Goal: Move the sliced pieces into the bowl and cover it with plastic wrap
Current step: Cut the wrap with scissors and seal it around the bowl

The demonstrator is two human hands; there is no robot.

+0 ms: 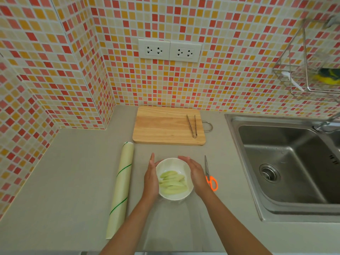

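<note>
A white bowl (173, 160) stands on the grey counter and holds several pale green sliced pieces (172, 182). A thin clear sheet of plastic wrap (176, 227) seems to lie over the bowl and trails toward me on the counter. My left hand (151, 179) lies flat against the bowl's left side, fingers straight and together. My right hand (196, 173) cups the bowl's right side. The roll of plastic wrap (121, 190) lies to the left of the bowl.
A wooden cutting board (161, 126) with metal tongs (192, 126) on it lies behind the bowl. Orange-handled scissors (211, 181) rest just right of my right hand. A steel sink (287, 162) fills the right side, with a wire rack (312, 70) above it.
</note>
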